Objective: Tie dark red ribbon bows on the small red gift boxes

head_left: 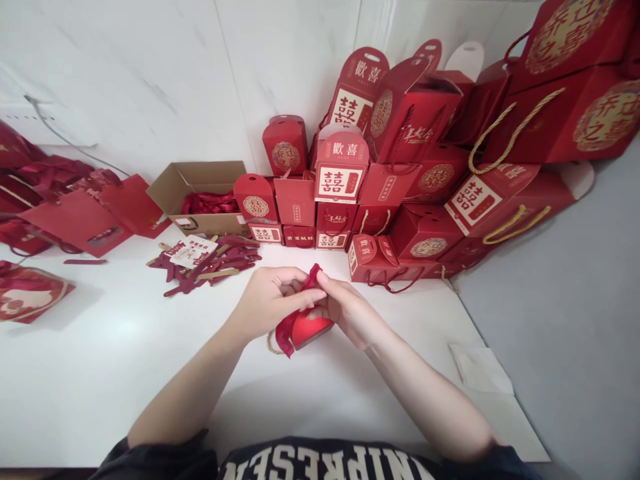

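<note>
A small red gift box [311, 329] sits low between my hands over the white table [100, 373]. A red ribbon [289, 331] hangs off its left side and loops up above it. My left hand [270, 298] is closed, pinching the ribbon near its top loop. From the right, my right hand [345, 308] is also closed, its fingertips pinching the same ribbon while the palm rests against the box. A gold cord [271, 343] curls out beneath the box.
Many red gift boxes [340, 175] are stacked against the wall behind. An open cardboard carton [200, 181] holds red ribbons. Loose ribbon strips and tags [210, 260] lie left of centre. Flat red bags [80, 220] cover the far left. Grey floor lies right.
</note>
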Tool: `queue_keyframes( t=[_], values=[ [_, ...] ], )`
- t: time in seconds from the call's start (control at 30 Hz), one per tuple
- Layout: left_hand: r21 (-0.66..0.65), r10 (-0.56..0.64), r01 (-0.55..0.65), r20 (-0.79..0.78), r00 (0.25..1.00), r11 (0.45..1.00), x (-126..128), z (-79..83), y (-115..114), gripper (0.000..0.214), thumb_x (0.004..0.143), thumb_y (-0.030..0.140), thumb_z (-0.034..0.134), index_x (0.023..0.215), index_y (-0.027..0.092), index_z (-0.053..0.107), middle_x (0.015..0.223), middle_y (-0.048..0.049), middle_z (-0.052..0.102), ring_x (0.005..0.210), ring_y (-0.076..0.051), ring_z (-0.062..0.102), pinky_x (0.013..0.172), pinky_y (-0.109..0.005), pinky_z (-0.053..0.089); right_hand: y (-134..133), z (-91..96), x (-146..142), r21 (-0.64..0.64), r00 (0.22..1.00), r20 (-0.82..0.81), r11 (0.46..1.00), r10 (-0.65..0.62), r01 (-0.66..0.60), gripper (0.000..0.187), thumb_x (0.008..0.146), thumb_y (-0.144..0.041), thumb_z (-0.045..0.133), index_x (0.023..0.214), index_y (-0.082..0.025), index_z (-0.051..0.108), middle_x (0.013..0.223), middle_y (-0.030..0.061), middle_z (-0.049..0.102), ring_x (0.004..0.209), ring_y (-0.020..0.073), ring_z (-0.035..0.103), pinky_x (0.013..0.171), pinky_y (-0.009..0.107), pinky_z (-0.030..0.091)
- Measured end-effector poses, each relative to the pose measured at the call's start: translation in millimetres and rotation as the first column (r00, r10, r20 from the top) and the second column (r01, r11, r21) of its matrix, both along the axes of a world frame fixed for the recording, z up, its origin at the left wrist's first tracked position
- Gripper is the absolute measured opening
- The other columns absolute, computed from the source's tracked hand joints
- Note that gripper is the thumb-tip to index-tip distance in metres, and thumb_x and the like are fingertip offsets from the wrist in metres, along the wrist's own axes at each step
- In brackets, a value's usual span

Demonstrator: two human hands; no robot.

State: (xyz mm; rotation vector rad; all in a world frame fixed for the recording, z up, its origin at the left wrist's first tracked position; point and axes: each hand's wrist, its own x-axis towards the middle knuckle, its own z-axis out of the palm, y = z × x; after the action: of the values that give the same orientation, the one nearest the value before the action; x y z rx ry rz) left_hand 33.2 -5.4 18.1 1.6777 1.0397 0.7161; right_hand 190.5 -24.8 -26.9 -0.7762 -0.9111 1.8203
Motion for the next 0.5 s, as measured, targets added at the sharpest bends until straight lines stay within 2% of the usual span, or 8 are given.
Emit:
queue_keyframes(
  t=[0.13,0.3,0.4,0.5],
  values=[
    [-0.007,-0.016,0.016,-0.041,0.999,1.000,0.6,-1.0,-2.2,0.025,0.074,0.037,0.073,0.083,0.014,0.071,0.062,-0.0011,0.066,0.050,-0.010,0.056,0.046,-0.019,0.042,-0.1,0.7,-1.0,0.027,0.990,-0.030,0.990,-0.135,0.136,0.028,0.083,-0.044,0.066,0.090,-0.017,0.075,0.079,0.0032,0.072,0.072,0.0143,0.066,0.077,0.030,0.052],
    [0.063,0.009,-0.006,-0.045,0.999,0.998,1.9,-0.3,-2.8,0.033,0.085,0.041,0.060,0.069,0.014,0.069,0.063,-0.0028,0.067,0.055,-0.012,0.059,0.053,-0.021,0.046,0.2,3.0,3.8,0.078,0.965,-0.033,0.962,-0.261,0.263,0.024,0.077,-0.036,0.074,0.097,-0.023,0.076,0.093,0.0037,0.076,0.086,0.0179,0.070,0.090,0.037,0.053],
    [0.044,0.009,-0.008,-0.027,1.000,0.999,3.3,-2.2,-2.7,0.028,0.084,0.040,0.062,0.076,0.015,0.070,0.063,-0.0020,0.067,0.055,-0.011,0.059,0.053,-0.020,0.046,0.2,3.6,5.3,0.090,0.952,0.020,0.949,-0.304,0.302,0.026,0.074,-0.035,0.077,0.097,-0.023,0.076,0.090,0.0037,0.076,0.085,0.0188,0.071,0.088,0.039,0.056],
    [0.052,-0.021,0.023,-0.035,0.999,0.998,3.5,-3.2,-3.1,0.027,0.085,0.039,0.062,0.077,0.015,0.071,0.066,-0.0023,0.069,0.055,-0.011,0.059,0.053,-0.020,0.046,2.4,4.3,7.9,0.082,0.935,0.078,0.937,-0.346,0.340,0.022,0.072,-0.037,0.077,0.087,-0.021,0.077,0.091,0.0053,0.076,0.082,0.0199,0.072,0.078,0.036,0.060]
  ],
)
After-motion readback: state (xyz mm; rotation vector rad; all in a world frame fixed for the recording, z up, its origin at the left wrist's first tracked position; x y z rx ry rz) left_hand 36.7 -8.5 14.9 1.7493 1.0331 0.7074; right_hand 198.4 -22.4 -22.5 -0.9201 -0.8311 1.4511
